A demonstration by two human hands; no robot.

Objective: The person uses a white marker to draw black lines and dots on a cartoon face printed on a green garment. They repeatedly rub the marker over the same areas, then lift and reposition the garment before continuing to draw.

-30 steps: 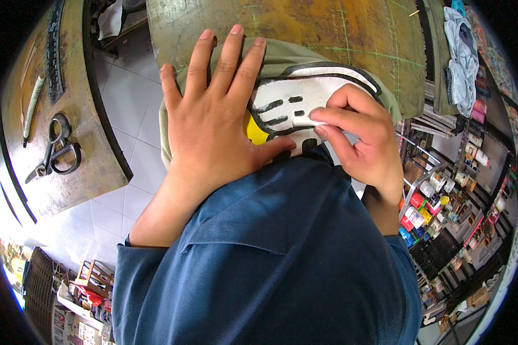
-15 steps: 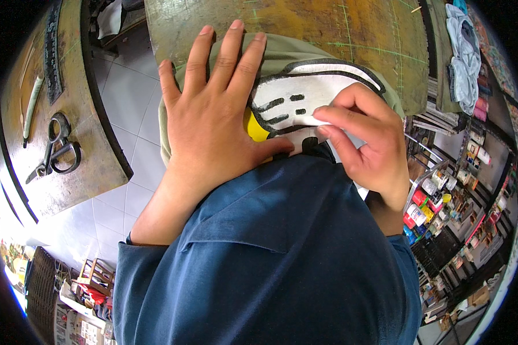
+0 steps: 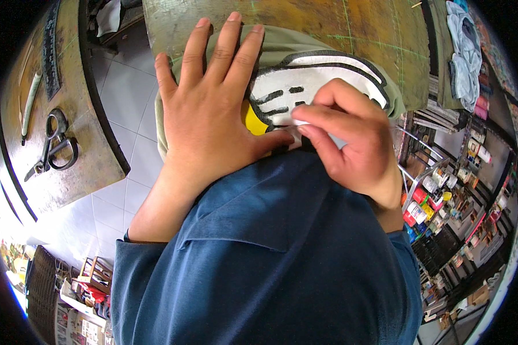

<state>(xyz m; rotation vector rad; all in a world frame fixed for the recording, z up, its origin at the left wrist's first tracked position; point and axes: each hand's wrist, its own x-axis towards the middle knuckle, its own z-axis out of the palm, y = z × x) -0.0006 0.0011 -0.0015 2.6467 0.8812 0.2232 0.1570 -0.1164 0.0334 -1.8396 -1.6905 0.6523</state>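
Note:
Olive-green cloth [image 3: 288, 41] lies over the near edge of the worktable, bearing a white printed design [image 3: 319, 75] with black outlines and a yellow patch. My left hand [image 3: 210, 109] is spread flat on the cloth, its fingers pointing away and its thumb across the lower part of the print. At the right side of the print, my right hand [image 3: 348, 135] pinches a thin whitish piece [image 3: 300, 122] between thumb and forefinger. Whether that piece is a separate film or lifted cloth cannot be told; my fingers hide most of it.
The stained worktable [image 3: 374, 23] with green lines extends ahead. On a second table at left lie black-handled scissors [image 3: 57, 144], a pale slim tool [image 3: 31, 106] and a dark ruler [image 3: 51, 52]. Paint containers [image 3: 417, 213] crowd the right. Light-coloured cloth [image 3: 465, 54] hangs at far right.
My right hand has moved left and slightly down, nearer my left thumb, still pinching the whitish piece. My left hand stays spread on the cloth, shifting slightly up in view.

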